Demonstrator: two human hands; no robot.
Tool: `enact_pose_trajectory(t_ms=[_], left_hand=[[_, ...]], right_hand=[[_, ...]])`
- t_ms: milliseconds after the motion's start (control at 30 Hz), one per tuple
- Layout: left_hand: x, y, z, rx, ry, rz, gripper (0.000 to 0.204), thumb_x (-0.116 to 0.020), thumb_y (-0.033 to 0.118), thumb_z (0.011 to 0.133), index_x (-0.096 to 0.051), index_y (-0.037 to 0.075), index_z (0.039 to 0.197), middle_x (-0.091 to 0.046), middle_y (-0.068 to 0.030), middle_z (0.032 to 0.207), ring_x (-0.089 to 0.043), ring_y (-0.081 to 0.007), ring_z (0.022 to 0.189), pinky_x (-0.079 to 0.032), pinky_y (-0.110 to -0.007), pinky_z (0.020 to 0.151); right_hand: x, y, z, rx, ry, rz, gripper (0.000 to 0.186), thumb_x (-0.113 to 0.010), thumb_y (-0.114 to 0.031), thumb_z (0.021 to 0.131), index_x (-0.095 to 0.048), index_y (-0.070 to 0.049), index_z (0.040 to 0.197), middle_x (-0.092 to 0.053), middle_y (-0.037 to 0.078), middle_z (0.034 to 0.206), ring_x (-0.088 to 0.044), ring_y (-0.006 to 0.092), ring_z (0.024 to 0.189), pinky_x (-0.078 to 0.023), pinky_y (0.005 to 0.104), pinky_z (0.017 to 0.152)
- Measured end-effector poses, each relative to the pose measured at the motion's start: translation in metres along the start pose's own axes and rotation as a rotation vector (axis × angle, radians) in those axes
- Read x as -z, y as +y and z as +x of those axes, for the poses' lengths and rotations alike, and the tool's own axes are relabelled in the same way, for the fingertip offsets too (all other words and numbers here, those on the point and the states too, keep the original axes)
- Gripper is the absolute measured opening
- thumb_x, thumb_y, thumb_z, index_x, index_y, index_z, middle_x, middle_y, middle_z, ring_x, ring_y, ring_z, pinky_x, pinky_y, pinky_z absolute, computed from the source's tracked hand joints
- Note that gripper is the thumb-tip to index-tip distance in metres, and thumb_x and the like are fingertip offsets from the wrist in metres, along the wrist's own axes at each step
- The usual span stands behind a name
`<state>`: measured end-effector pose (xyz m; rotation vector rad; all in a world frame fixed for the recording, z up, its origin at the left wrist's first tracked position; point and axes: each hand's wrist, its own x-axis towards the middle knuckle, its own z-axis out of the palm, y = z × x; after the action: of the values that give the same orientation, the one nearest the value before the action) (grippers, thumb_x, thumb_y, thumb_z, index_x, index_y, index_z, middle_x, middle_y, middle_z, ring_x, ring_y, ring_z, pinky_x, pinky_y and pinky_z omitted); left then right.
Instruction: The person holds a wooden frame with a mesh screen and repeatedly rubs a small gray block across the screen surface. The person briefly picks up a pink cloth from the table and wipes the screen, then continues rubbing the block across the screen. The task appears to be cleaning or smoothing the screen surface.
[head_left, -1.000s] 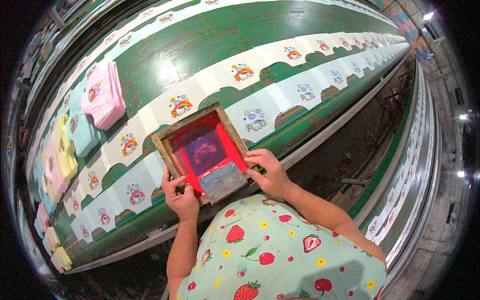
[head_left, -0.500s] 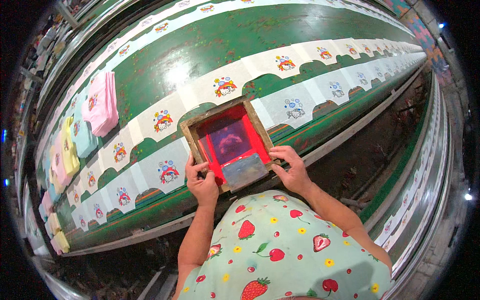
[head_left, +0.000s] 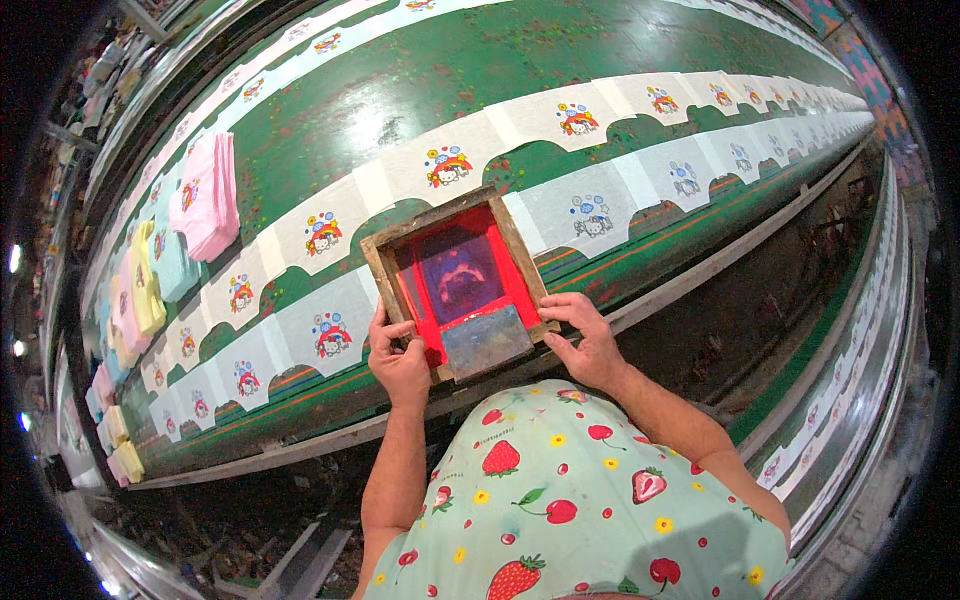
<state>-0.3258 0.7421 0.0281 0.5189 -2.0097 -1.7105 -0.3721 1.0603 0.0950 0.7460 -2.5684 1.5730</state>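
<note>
A wooden-framed printing screen (head_left: 515, 255) with a red-bordered purple mesh lies over a fabric piece at the near edge of the long green table. My left hand (head_left: 398, 358) is closed on the frame's near left corner, thumb and fingers bent. On the near right corner my right hand (head_left: 583, 340) grips the wood between thumb and fingers. A grey, flat squeegee blade (head_left: 487, 341) rests inside the frame at its near end, between my hands. The cloth under the screen is mostly hidden.
The green table (head_left: 330, 130) carries rows of printed white fabric pieces (head_left: 333, 335). Right of the screen, one piece (head_left: 590, 217) bears blue and grey print without red. Stacked pink cloths (head_left: 207, 198) and yellow cloths (head_left: 146, 280) lie at left. Another table (head_left: 840, 400) runs along the right.
The view has shifted slightly over the table. Both hands keep their hold on the screen, which stays in nearly the same place, and the mesh shows its pattern a little more clearly.
</note>
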Motion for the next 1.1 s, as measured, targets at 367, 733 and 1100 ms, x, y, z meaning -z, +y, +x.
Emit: enact_pose_trajectory(t_ms=[367, 733, 1100], left_hand=[[0.0, 0.0, 0.0, 0.033, -0.01, 0.035, 0.023, -0.07, -0.01, 0.082, -0.076, 0.001, 0.102, -0.055, -0.0284, 0.171, -0.063, -0.0305, 0.148, -0.052, -0.038, 0.116], [-0.001, -0.003, -0.001, -0.031, -0.014, 0.016, 0.022, -0.07, -0.008, 0.082, -0.078, 0.003, 0.1, -0.058, -0.0325, 0.166, -0.056, -0.0393, 0.156, -0.041, -0.047, 0.129], [-0.002, -0.005, 0.001, -0.089, 0.004, 0.061, 0.021, -0.07, -0.006, 0.081, -0.077, 0.003, 0.098, -0.057, -0.0315, 0.168, -0.061, -0.0331, 0.15, -0.047, -0.04, 0.121]], right_hand=[[-0.002, -0.036, 0.023, 0.312, -0.228, -0.3, 0.036, -0.087, -0.012, 0.088, -0.077, -0.008, 0.122, -0.072, 0.014, 0.134, -0.069, 0.0358, 0.129, -0.056, 0.0509, 0.111], [-0.03, -0.059, 0.059, 0.408, -0.492, -0.47, 0.034, -0.072, -0.014, 0.091, -0.077, -0.005, 0.123, -0.073, 0.012, 0.124, -0.072, 0.0334, 0.12, -0.058, 0.0485, 0.104], [-0.015, -0.056, 0.116, 0.402, -0.761, -0.537, 0.032, -0.075, -0.01, 0.086, -0.076, -0.005, 0.117, -0.074, 0.014, 0.107, -0.073, 0.0367, 0.107, -0.061, 0.048, 0.096]])
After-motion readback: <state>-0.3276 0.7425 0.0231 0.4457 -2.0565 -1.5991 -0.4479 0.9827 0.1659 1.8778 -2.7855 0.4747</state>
